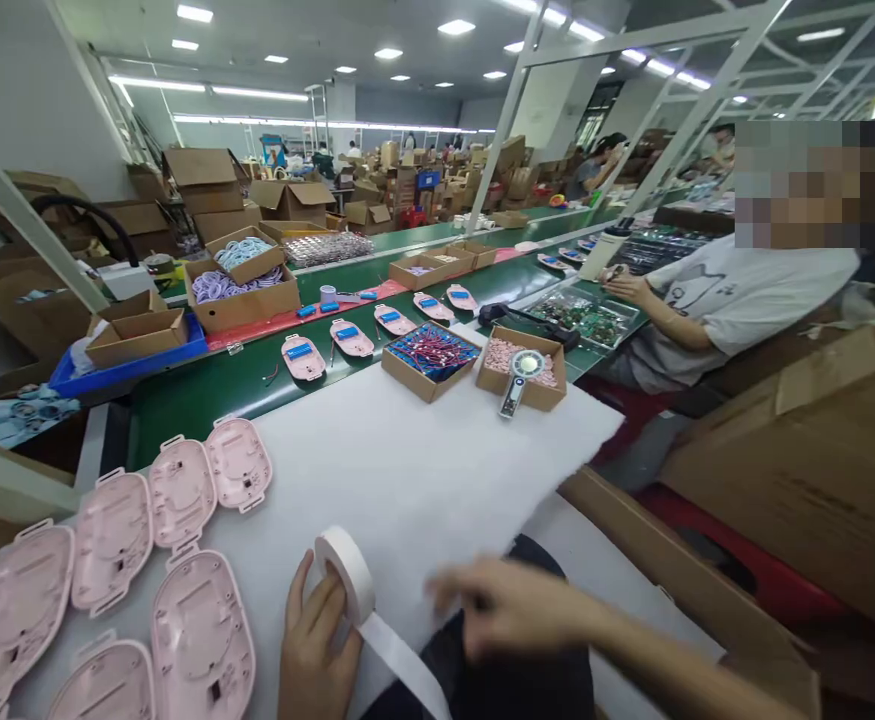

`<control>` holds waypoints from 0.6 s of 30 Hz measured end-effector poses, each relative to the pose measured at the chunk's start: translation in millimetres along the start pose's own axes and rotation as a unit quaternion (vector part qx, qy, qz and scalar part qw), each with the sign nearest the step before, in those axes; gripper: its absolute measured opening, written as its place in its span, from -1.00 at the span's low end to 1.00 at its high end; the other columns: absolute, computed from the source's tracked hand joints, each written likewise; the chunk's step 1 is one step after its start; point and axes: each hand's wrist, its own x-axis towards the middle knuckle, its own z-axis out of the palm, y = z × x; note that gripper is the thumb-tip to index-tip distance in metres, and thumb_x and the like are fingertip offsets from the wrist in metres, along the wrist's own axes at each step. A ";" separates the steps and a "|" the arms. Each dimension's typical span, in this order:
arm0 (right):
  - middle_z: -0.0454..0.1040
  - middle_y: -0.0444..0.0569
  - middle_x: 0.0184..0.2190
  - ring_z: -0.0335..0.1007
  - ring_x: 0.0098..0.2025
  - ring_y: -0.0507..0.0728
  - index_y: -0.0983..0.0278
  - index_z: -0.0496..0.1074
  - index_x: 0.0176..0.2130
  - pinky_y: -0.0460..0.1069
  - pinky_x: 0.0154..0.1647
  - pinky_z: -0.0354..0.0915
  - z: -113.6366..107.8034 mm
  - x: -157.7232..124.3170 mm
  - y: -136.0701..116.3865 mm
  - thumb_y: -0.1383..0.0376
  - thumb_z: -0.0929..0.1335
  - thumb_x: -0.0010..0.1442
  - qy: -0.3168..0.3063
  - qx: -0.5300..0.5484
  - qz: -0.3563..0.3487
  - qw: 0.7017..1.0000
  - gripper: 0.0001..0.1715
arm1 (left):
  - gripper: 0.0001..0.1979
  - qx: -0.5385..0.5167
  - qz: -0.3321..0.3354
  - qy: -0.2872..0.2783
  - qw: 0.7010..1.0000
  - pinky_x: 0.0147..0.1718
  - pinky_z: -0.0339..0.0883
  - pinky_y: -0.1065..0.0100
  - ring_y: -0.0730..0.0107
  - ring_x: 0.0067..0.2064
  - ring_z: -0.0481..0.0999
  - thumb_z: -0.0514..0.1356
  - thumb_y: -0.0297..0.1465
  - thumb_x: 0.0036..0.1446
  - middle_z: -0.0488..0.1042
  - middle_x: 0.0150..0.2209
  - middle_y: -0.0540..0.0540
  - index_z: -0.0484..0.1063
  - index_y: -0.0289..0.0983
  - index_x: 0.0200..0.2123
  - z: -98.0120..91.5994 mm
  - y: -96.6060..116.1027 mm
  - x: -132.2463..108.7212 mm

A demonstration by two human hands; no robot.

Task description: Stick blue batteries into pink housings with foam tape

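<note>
My left hand (319, 640) is closed on a roll of white tape (348, 575), with fingers inside its core. A loose strip of tape (407, 662) runs from the roll down and to the right. My right hand (508, 605) is a short way right of the roll, above my dark-clothed lap. Motion smears its fingers, so I cannot tell whether it holds anything. Left of my left hand, several pink plastic shells (203, 632) lie on the white-covered table (347, 450), inner sides up.
Further forward stand a box of blue wired parts (431, 360) and a box of small pink pieces (523, 365), a round-headed device (518, 385) leaning on it. Pink shells with blue cells (303, 357) lie on the green conveyor (249, 393). A co-worker (744, 300) sits at right.
</note>
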 end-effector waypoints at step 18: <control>0.51 0.18 0.06 0.32 0.14 0.33 0.27 0.41 -0.23 0.16 0.23 0.23 -141.7 254.1 11.9 0.37 0.44 0.16 0.098 -0.447 -0.097 0.884 -0.84 | -0.62 -0.006 0.039 -0.006 0.999 0.18 0.55 -0.20 -0.16 0.45 0.21 0.22 -0.59 0.30 0.57 0.08 -0.22 0.45 -0.27 0.16 9.7 -12.4 -9.6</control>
